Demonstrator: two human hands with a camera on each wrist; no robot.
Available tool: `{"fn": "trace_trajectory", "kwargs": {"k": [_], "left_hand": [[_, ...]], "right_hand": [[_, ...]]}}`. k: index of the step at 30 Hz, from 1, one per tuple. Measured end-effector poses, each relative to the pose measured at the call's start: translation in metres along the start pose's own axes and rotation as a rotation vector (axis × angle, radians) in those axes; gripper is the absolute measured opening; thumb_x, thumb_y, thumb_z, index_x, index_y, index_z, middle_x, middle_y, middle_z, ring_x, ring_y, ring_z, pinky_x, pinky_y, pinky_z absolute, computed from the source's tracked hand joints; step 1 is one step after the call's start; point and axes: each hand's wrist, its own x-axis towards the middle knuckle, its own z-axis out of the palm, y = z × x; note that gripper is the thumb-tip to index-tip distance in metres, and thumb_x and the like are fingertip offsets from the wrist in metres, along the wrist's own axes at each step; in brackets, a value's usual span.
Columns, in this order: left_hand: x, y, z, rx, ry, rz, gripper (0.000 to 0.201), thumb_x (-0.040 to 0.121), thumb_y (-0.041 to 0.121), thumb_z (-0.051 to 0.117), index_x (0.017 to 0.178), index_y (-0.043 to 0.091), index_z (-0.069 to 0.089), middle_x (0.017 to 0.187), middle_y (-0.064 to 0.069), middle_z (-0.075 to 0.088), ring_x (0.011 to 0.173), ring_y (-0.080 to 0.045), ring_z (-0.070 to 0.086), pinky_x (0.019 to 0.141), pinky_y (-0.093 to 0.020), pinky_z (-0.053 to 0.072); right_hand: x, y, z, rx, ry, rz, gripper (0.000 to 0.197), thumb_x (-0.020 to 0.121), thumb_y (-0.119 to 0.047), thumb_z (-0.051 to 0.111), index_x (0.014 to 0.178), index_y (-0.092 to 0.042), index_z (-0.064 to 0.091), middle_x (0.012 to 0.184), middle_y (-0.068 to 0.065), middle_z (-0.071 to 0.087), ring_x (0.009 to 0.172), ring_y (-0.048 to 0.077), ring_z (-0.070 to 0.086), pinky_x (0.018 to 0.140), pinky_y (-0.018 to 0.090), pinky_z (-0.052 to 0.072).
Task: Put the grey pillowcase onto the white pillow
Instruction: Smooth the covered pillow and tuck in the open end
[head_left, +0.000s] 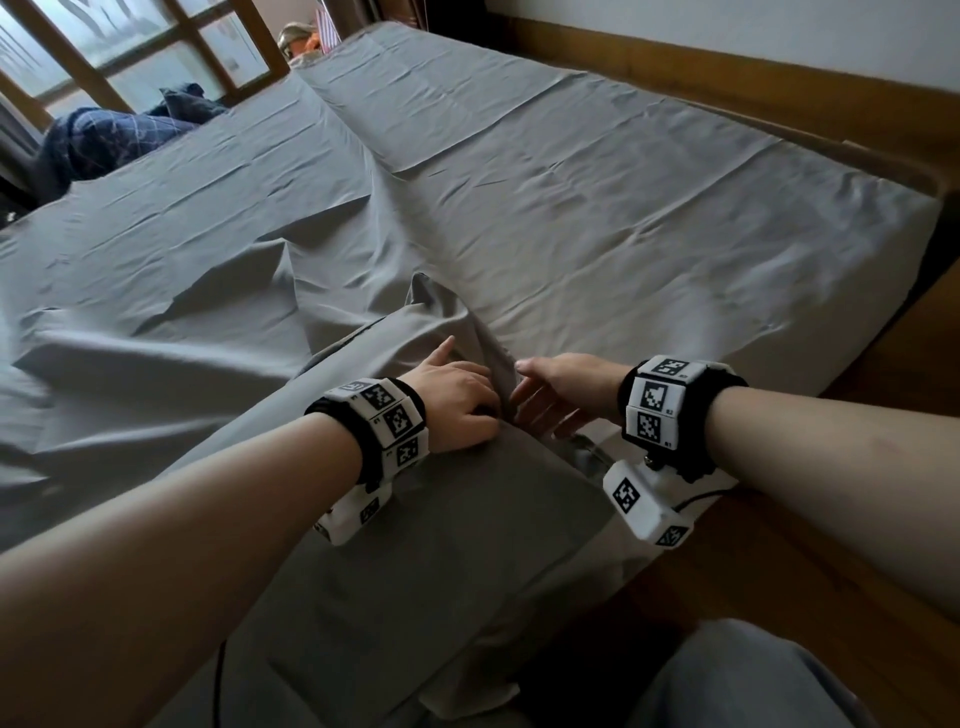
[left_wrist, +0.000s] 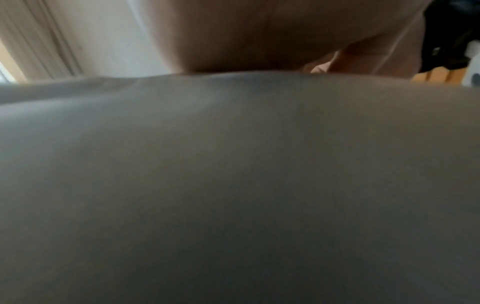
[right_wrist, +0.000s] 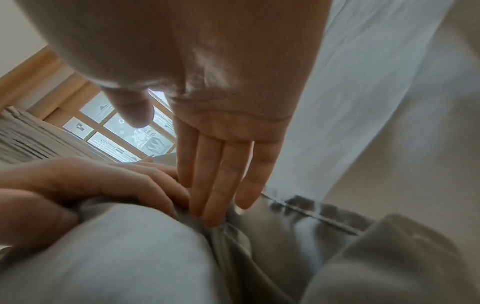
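On the grey-sheeted bed (head_left: 571, 182), left hand (head_left: 457, 400) grips the grey pillowcase (head_left: 441, 519); right hand (head_left: 561, 389) fingers (right_wrist: 215, 185) straight, touching it.

Your white pillow stays hidden inside the grey pillowcase (head_left: 447, 519), your left hand (head_left: 457, 402) buries its fingertips in the folds at its open end, and the left wrist view blurs to soft grey cloth with little else readable.
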Motion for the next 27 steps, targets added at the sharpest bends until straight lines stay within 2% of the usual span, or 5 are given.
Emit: {"fn": "trace_trajectory", "kwargs": {"k": [4,9,15,19,27], "left_hand": [[-0.001,-0.004,-0.002,-0.019,0.014,-0.038,0.058,0.074,0.046,0.026,0.114,0.028,0.065,0.123,0.010,0.059,0.134,-0.006,0.036,0.119,-0.047,-0.006],[-0.004,-0.016,-0.004,0.071,0.012,-0.072,0.072,0.072,0.051,0.021,0.131,0.029,0.054,0.141,0.013,0.047,0.144,-0.010,0.022,0.120,-0.044,0.000],[0.003,-0.033,-0.018,0.088,-0.134,-0.008,0.088,0.058,0.060,0.013,0.134,0.034,0.051,0.142,0.011,0.048,0.143,-0.010,0.024,0.119,-0.044,-0.001],[0.013,-0.030,-0.022,0.144,-0.278,-0.051,0.082,0.058,0.042,0.035,0.138,0.035,0.045,0.145,0.009,0.044,0.142,-0.008,0.025,0.119,-0.046,-0.003],[0.017,-0.027,-0.035,0.264,-0.380,-0.093,0.082,0.050,0.033,0.044,0.132,0.033,0.044,0.111,0.001,0.067,0.128,-0.019,0.047,0.119,-0.048,-0.005]], "right_hand": [[-0.003,-0.003,0.009,-0.146,0.060,-0.175,0.049,0.097,-0.042,0.043,0.121,-0.004,0.062,0.109,0.007,0.066,0.100,0.024,0.060,0.079,0.033,0.046],[-0.024,0.016,0.028,-1.101,0.271,-0.481,0.083,0.088,-0.065,0.041,0.153,-0.023,0.012,0.160,0.005,0.016,0.147,0.019,0.014,0.120,0.036,0.013],[-0.030,0.041,0.067,-0.952,0.320,-0.331,0.104,0.079,-0.072,0.048,0.153,-0.011,0.006,0.139,0.008,0.050,0.127,0.026,0.047,0.108,0.041,0.036],[-0.020,0.037,0.069,-0.641,0.250,-0.203,0.113,0.061,-0.072,0.066,0.147,-0.019,0.016,0.132,0.004,0.056,0.121,0.024,0.055,0.100,0.037,0.045],[-0.022,0.011,0.082,-0.721,0.299,-0.060,0.099,0.047,-0.083,0.065,0.123,-0.025,0.042,0.121,0.005,0.055,0.119,0.028,0.047,0.101,0.046,0.036]]}}
